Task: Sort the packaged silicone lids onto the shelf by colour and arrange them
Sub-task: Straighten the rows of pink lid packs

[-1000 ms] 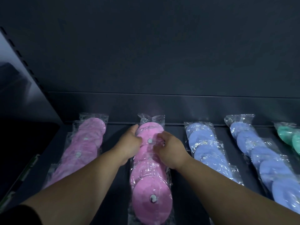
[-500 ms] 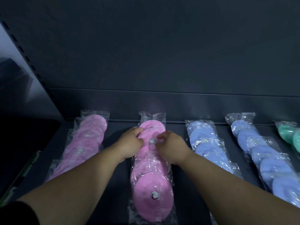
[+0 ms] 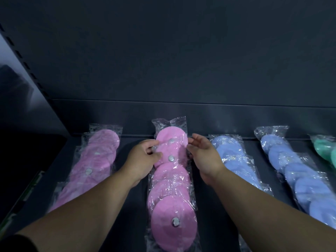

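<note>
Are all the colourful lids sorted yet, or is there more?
Mostly done: the left row of pink round packaged silicone lids, inner blue row, outer blue row and green row lie sorted. In hand: left hand pinches, right hand touches the middle pink row. Left: probably straightening it.

open from the front and from above. shut off behind by a low dark ledge (image 3: 200, 119) and tall dark back panel (image 3: 181, 60), leftward by a slotted upright side panel (image 3: 27, 68). on the dark flat shelf deck (image 3: 203, 197), passable only by bare lanes: between the left row of bagged pink round lids (image 3: 94, 164) and the middle row of bagged pink round lids (image 3: 171, 202), partly filled by the left hand (image 3: 143, 157) pinching that plastic; between the middle row and the row of bagged pale blue round lids (image 3: 229, 153), partly filled by the loose-fingered right hand (image 3: 203, 157); again before the row of bagged deeper blue round lids (image 3: 298, 171).
</note>
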